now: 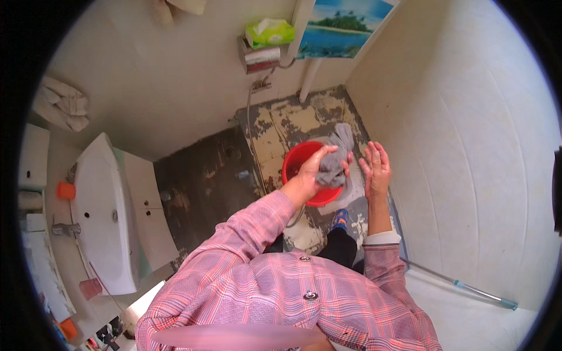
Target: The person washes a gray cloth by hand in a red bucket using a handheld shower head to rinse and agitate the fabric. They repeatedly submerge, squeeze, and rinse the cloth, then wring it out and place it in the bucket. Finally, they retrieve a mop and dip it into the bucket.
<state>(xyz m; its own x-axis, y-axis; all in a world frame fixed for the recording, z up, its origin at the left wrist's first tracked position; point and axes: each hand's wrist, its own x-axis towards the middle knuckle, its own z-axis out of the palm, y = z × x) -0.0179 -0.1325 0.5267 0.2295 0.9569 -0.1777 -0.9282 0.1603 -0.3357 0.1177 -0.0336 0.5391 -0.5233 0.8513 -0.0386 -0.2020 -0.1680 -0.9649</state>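
A bunched grey cloth [335, 164] is gripped in my left hand [311, 171], its loose end sticking up at the far side. Below it on the floor stands a red bucket [301, 153], whose opening is partly hidden by the hand and the cloth. Just to the right of the cloth, my right hand [376, 169] is raised with its fingers stretched out, holding nothing and apart from the cloth.
A white washbasin [105, 216] on a cabinet stands at the left. A hose [250, 123] runs down the far wall beside the bucket. On the right, a pole [459, 284] lies near the pale wall [468, 146]. The floor [211, 181] is patchy and worn.
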